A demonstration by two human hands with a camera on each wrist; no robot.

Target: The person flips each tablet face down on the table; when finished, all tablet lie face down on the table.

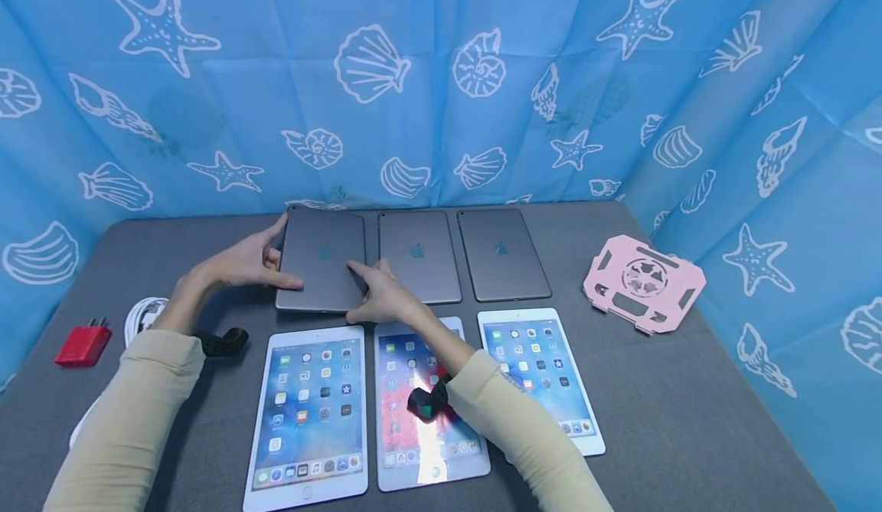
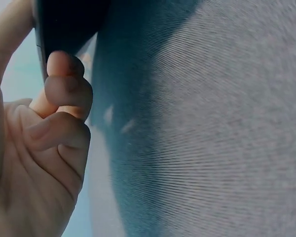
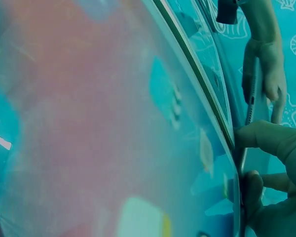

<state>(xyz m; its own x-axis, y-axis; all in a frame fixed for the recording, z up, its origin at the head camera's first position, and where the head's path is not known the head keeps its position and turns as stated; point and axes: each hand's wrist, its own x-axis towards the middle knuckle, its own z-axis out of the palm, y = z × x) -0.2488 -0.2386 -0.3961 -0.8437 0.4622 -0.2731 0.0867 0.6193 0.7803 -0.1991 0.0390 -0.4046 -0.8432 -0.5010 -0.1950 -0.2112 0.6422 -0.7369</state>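
Observation:
A dark grey tablet (image 1: 320, 233), back side up with a fruit logo, is held between both hands at the back left of the table. My left hand (image 1: 241, 263) grips its left edge, thumb on top and other fingers at the side and beneath. In the left wrist view the tablet's dark edge (image 2: 41, 42) stands above the tabletop, fingers curled under it. My right hand (image 1: 386, 296) pinches the lower right corner, one finger lying on the back. Two more grey tablets, a middle one (image 1: 427, 275) and a right one (image 1: 506, 271), lie face down beside it.
Three white tablets with lit screens, left (image 1: 310, 412), middle (image 1: 403, 462) and right (image 1: 544, 344), form a front row beneath the right forearm. A pink cut-out plate (image 1: 671, 294) lies at right; a red plug adapter (image 1: 83, 346) and white cable (image 1: 131, 321) at left. Blue patterned curtain (image 1: 427, 60) hangs behind.

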